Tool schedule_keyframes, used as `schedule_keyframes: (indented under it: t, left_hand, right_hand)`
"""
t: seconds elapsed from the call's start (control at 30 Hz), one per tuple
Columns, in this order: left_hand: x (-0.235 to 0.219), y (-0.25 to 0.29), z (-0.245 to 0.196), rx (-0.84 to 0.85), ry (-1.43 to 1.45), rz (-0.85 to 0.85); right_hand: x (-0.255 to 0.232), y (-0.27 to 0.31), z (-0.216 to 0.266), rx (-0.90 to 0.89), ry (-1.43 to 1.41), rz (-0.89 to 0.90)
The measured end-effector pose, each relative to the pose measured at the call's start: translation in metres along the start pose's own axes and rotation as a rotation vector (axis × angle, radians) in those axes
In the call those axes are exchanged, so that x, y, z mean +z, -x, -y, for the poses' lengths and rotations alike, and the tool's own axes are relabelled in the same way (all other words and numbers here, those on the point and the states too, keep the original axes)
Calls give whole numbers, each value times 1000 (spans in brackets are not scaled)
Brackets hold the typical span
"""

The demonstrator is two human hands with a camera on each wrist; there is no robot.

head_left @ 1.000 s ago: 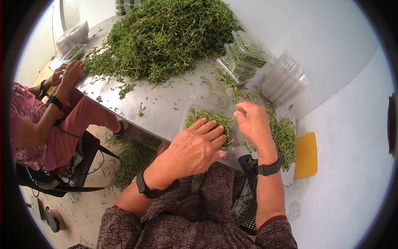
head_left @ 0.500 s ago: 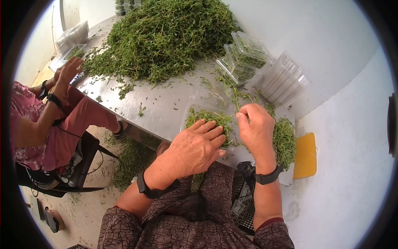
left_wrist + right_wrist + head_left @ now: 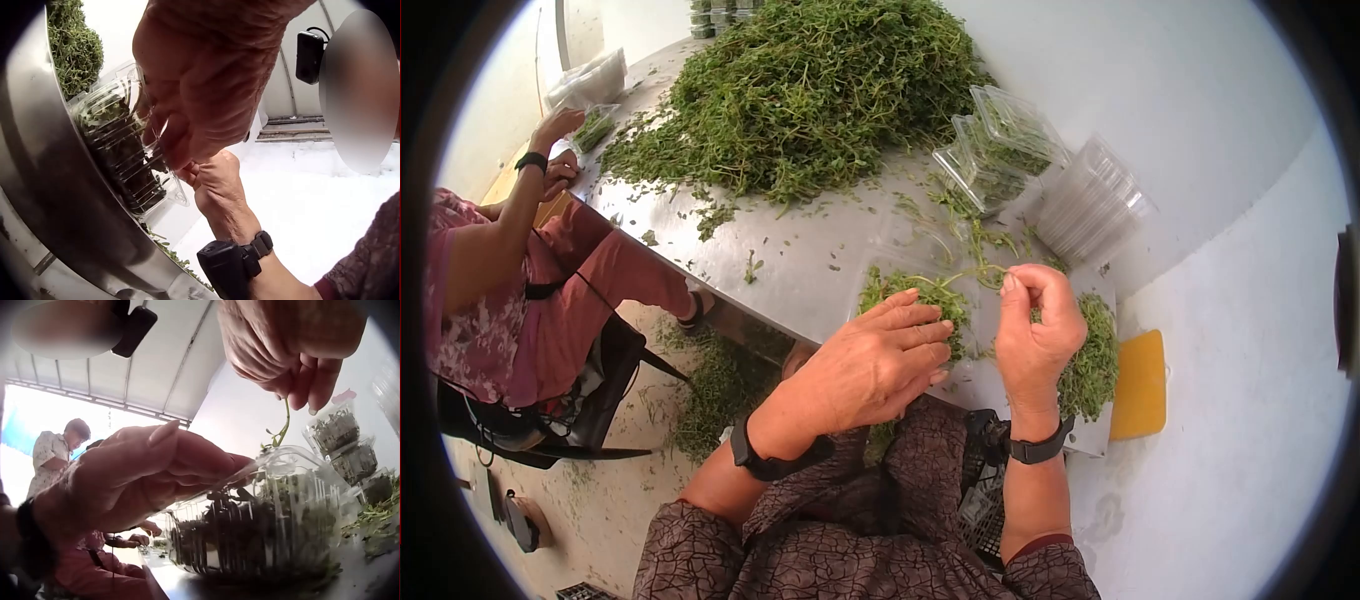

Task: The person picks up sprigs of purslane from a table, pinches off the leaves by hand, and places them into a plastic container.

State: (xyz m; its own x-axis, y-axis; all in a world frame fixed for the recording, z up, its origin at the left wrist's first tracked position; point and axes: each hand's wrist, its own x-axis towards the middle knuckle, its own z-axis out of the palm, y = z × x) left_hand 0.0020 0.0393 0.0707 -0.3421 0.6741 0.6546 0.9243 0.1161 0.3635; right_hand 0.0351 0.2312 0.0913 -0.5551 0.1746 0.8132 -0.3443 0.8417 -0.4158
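Note:
A clear plastic box [image 3: 206, 540] filled with green sprigs [image 3: 945, 300] stands at the table's near edge. Over its left part lies my left hand [image 3: 865, 365], fingers extended and resting on the greens; the right wrist view shows this hand [image 3: 137, 469] flat along the box top. My right hand [image 3: 1040, 330] is just right of the box, thumb and index finger pinching a thin green stem [image 3: 980, 270]. Seen from the right wrist, that stem [image 3: 285, 425] hangs from the fingertips of my right hand [image 3: 294, 350] down to the box.
A big heap of greens [image 3: 810, 100] covers the table's back. Filled boxes [image 3: 995, 150] and a stack of nested clear boxes [image 3: 1095, 205] stand at the right, with a smaller pile of greens [image 3: 1090, 360] near the edge. Another person [image 3: 490, 290] sits at the left.
My right hand has moved slightly right, with a stem now visible in its pinch. My left hand stays over the box. The seated person's hands have shifted.

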Motion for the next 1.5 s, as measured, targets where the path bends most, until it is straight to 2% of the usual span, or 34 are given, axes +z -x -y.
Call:
schedule_keyframes:
  t: [0.07,0.13,0.17,0.23,0.27,0.33,0.43,0.5,0.57,0.63,0.7,0.73,0.83,0.87,1.1,1.23,1.4,1.5]
  left_hand:
    - [-2,1,-1,10,41,-20]
    - [-1,1,-1,-23,51,-178]
    - [-1,1,-1,-21,49,-180]
    - [-2,2,0,-68,65,-316]
    - [-4,2,1,-66,64,-314]
    - [-6,1,2,-98,43,-436]
    - [-6,-2,4,-175,37,-527]
    - [-7,-2,4,-197,44,-516]
    - [-7,-3,6,-218,51,-508]
    - [-7,-1,7,-202,30,-504]
    - [-5,-1,5,-209,34,-486]
    - [-6,-4,6,-208,30,-480]
    - [-6,-2,5,-229,30,-470]
    - [-6,-1,4,-234,30,-461]
    - [-11,-9,-9,-205,61,-435]
    - [-12,-8,-27,-158,127,-373]
    - [-1,10,-49,-209,245,-284]
    - [-1,18,-55,-221,315,-227]
  right_hand:
    - [2,0,-3,7,-105,-69]
    - [3,2,-1,27,-163,-105]
    - [4,2,1,50,-221,-136]
    - [6,1,3,71,-291,-170]
    - [7,1,4,95,-360,-205]
    - [7,1,9,114,-400,-217]
    - [9,2,8,144,-483,-206]
    - [9,5,9,158,-523,-187]
    - [2,9,16,66,-482,-221]
    - [3,9,20,59,-556,-248]
    - [9,10,14,96,-449,-38]
    - [8,13,13,136,-493,-50]
    - [2,12,11,104,-521,-137]
    - [3,11,14,154,-551,-128]
    - [-14,16,28,149,-630,-211]
    - [-27,31,42,191,-724,-177]
    - [-50,60,57,249,-828,-81]
    - [-54,74,56,236,-680,-11]
